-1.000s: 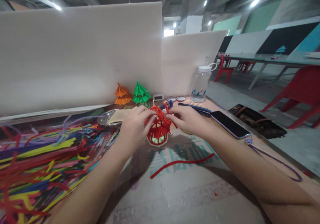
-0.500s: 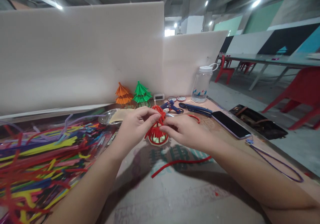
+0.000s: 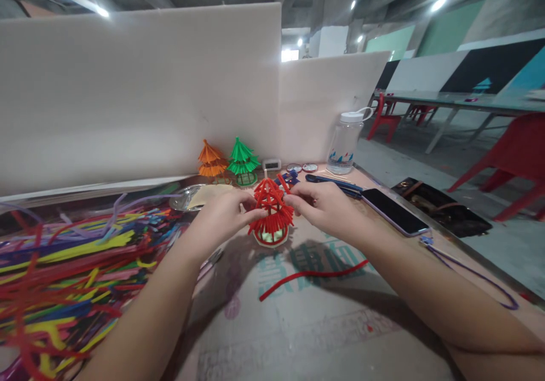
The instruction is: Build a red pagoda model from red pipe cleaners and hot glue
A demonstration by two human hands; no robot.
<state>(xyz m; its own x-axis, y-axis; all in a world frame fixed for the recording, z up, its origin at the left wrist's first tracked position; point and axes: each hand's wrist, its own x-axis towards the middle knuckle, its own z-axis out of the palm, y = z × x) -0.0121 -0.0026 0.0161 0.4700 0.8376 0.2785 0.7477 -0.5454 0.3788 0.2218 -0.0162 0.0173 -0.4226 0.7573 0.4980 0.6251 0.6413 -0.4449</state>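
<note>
A small red pagoda made of pipe cleaners [image 3: 271, 213] stands on the table [image 3: 323, 324] in front of me. My left hand [image 3: 221, 216] pinches its left side, fingers closed on the red strands. On the right side my right hand [image 3: 326, 205] grips a short red pipe cleaner piece [image 3: 284, 183] at the roof. A loose red pipe cleaner [image 3: 313, 277] lies on the table just below both hands.
A big heap of coloured pipe cleaners [image 3: 63, 279] fills the left. An orange pagoda [image 3: 212, 162] and a green pagoda [image 3: 242, 160] stand by the white divider [image 3: 140, 91]. A water bottle [image 3: 344, 142], phone [image 3: 394, 210], glue gun and purple strand [image 3: 472, 273] lie right.
The right hand has lifted from over the pagoda's front to its upper right side, so the red roof shows again. The left hand dropped slightly lower on the left side.
</note>
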